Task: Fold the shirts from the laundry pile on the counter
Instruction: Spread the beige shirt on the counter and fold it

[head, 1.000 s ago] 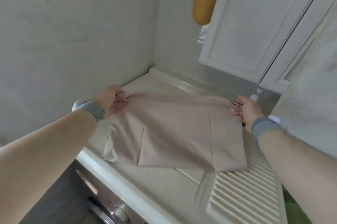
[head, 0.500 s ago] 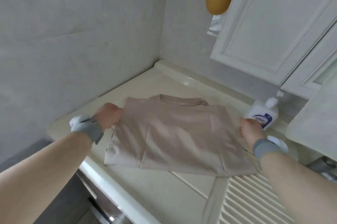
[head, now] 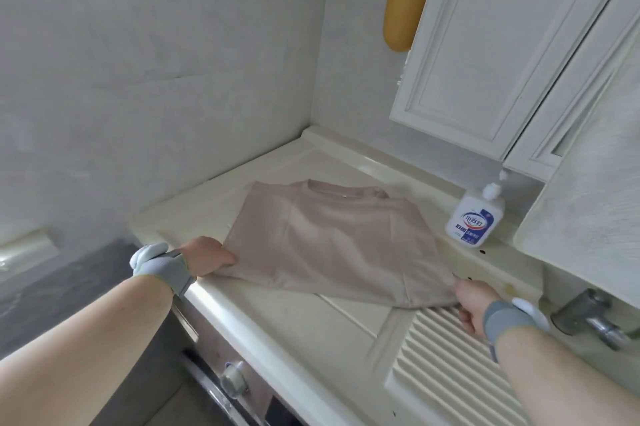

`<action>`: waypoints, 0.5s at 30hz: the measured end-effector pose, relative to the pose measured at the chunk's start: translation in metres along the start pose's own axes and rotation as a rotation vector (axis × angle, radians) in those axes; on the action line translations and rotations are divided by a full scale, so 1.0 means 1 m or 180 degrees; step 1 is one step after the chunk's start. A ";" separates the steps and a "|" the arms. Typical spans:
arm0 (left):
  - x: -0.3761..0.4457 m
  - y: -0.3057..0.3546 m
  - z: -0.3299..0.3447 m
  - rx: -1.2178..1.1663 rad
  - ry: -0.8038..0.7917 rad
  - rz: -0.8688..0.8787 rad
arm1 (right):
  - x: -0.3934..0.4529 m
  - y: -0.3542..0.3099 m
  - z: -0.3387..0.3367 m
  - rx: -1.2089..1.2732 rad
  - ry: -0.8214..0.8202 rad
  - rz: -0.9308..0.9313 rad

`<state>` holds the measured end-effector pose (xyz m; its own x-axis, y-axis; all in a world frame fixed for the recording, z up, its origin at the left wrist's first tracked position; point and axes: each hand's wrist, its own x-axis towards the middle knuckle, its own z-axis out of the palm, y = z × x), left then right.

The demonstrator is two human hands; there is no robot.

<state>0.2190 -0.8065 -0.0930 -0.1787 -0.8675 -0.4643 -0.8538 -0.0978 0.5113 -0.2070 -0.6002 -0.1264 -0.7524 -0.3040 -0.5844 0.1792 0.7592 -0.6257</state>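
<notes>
A cream desk [head: 277,314] fills the corner of a pale-walled room, its right end ridged like a washboard [head: 460,366], with white cabinet doors [head: 485,54] hanging above the far edge. Spread flat across the middle of the desk lies a beige shirt [head: 332,242], sides already folded inward, its neckline toward the back wall and its hem toward us. We hold it by the two near corners: our left hand [head: 207,254] is closed on the left hem corner at the front edge of the desk, fingers curled under the cloth, and our right hand [head: 472,302] pinches the right hem corner just where the fabric meets the washboard ridges. The two hands sit well apart, the width of the folded shirt between them, and each wrist wears a grey band [head: 166,271]. A yellow and orange holder [head: 403,6] is fixed on the wall beside the cabinet. Behind and to the right of the shirt, near but not touching it, stands a white pump bottle [head: 474,217] with a blue label. A metal tap fitting [head: 592,320] juts in at the far right, and a knob [head: 232,379] shows on the appliance front below the desk.
</notes>
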 end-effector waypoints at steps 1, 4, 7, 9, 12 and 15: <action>0.001 -0.001 0.002 -0.0227 -0.0033 -0.0048 | -0.003 0.000 0.001 0.0044 -0.0017 0.0051; 0.000 -0.005 0.005 -0.0700 -0.0128 -0.0237 | -0.008 0.004 0.003 0.0134 0.0009 0.0089; -0.001 -0.008 0.009 -0.1204 -0.0209 -0.0422 | -0.008 0.008 0.003 0.0302 0.0022 -0.0001; 0.000 -0.007 0.012 -0.1619 -0.0205 -0.0479 | -0.008 0.010 0.005 0.0471 -0.0004 -0.0113; 0.001 -0.006 0.021 -0.2273 -0.0041 -0.0516 | -0.014 0.012 0.009 0.0596 -0.0067 -0.0177; 0.005 -0.002 0.029 -0.2780 0.0450 -0.0502 | -0.024 0.009 0.010 0.0718 0.0083 -0.0384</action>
<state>0.2055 -0.7962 -0.1177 0.0204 -0.8588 -0.5119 -0.1768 -0.5070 0.8436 -0.1816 -0.5920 -0.1229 -0.7925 -0.3674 -0.4868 0.2218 0.5698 -0.7913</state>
